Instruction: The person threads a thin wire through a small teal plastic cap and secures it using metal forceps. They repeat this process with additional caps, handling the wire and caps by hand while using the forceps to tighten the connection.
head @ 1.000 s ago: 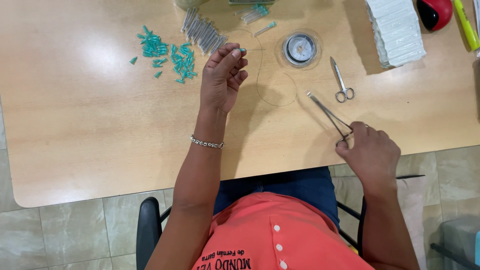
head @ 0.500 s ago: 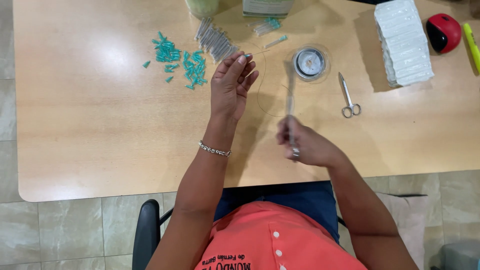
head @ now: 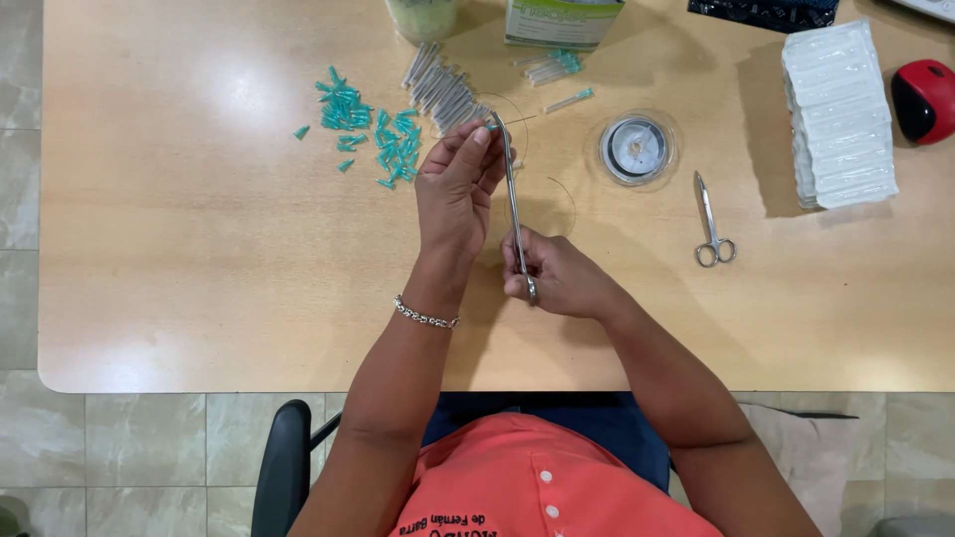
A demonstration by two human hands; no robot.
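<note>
My left hand (head: 456,194) is raised over the wooden table (head: 199,278), its fingertips pinched on a small thin piece (head: 489,127) with a hint of teal. My right hand (head: 559,278) grips the ring end of long metal forceps (head: 512,199). The forceps point away from me, and their tip meets the pinched piece at my left fingertips. A fine thread (head: 562,194) curls on the table beside both hands.
Loose teal caps (head: 363,129) and a heap of slim clear tubes (head: 443,88) lie beyond my left hand. A round thread spool (head: 637,149), small scissors (head: 713,227), a stack of white packets (head: 841,114), a red object (head: 925,99) and a box (head: 562,20) lie to the right and at the back.
My right hand carried the forceps from the right side of the table leftwards and turned them upright, so their tip now reaches my left fingertips. My left hand stayed roughly in place.
</note>
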